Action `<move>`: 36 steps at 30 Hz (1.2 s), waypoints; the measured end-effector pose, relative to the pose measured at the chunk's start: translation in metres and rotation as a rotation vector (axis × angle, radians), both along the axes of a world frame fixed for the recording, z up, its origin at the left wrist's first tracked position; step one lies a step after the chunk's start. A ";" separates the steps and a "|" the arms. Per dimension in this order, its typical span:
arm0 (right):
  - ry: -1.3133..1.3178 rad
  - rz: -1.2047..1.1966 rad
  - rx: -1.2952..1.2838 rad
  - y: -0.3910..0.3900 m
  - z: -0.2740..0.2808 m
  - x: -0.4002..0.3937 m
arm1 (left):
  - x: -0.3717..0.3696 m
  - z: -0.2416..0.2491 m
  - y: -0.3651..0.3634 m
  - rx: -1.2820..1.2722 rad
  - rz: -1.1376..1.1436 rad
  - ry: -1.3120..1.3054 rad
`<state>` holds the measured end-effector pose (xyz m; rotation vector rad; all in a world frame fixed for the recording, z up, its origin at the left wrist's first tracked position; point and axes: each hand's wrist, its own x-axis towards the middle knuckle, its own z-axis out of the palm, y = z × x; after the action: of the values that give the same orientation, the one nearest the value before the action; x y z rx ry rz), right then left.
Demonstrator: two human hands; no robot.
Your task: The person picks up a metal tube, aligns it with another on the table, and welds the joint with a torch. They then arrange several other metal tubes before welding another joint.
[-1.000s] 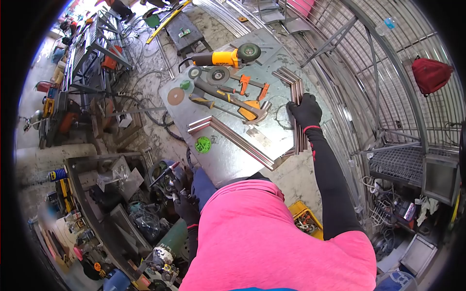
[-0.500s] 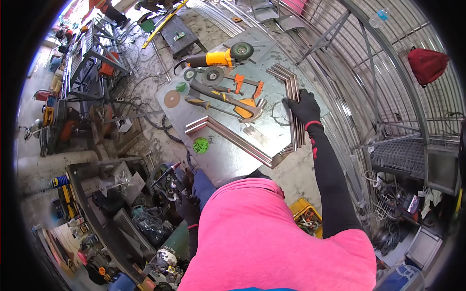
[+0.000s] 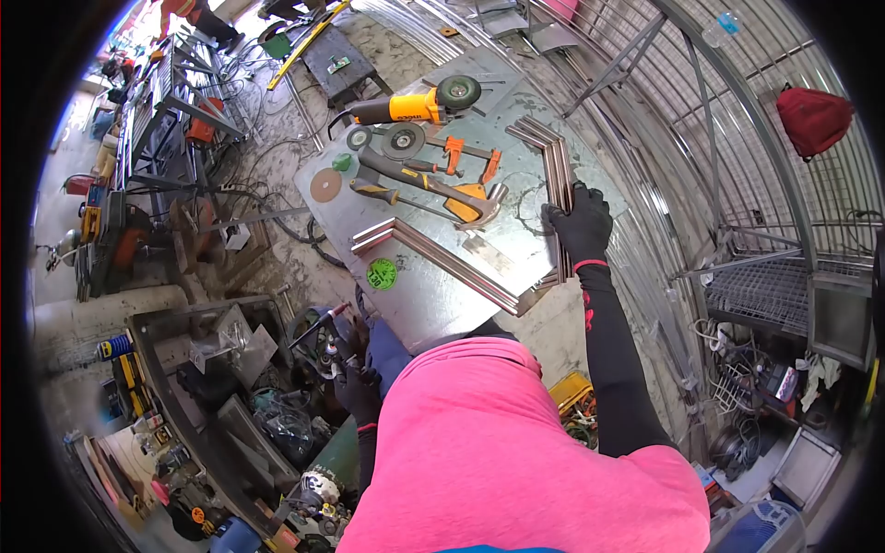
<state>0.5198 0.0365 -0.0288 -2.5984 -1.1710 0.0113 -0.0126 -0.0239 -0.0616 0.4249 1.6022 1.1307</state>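
My right hand (image 3: pixel 583 223), in a black glove, grips the long side of a bundle of bent metal bars (image 3: pixel 554 166) at the right of the metal table (image 3: pixel 419 309). A second bundle of bent bars (image 3: pixel 452 267) lies across the near part of the table, its lower end close to the first. Low at the left, beside the table, my gloved left hand (image 3: pixel 358 392) is closed next to a dark fitting with a red-tipped handle (image 3: pixel 324 323). I cannot tell exactly what it holds.
An orange angle grinder (image 3: pixel 410 108), a hammer (image 3: pixel 433 189), an orange clamp (image 3: pixel 454 155), discs and a green round piece (image 3: pixel 381 274) lie on the table. A cluttered metal bin (image 3: pixel 166 359) stands left, a yellow crate (image 3: pixel 572 392) below right. Another person (image 3: pixel 198 18) is far upper left.
My right hand has slid a little along the bars toward me, its fingers more bunched. The left hand stays in nearly the same place.
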 end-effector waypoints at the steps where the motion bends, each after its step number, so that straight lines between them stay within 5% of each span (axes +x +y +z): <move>1: 0.006 0.009 -0.038 0.002 -0.001 -0.001 | 0.000 0.001 0.000 -0.001 -0.002 0.002; 8: -0.251 0.075 -0.089 0.013 0.007 -0.028 | -0.004 -0.003 -0.002 -0.021 0.045 -0.002; 36: 0.124 0.157 0.022 0.057 -0.007 -0.035 | 0.009 -0.002 -0.002 0.000 0.122 -0.032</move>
<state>0.4850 0.0934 -0.0353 -2.4416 -1.3174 0.1887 -0.0039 -0.0261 -0.0636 0.3111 1.6176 1.2234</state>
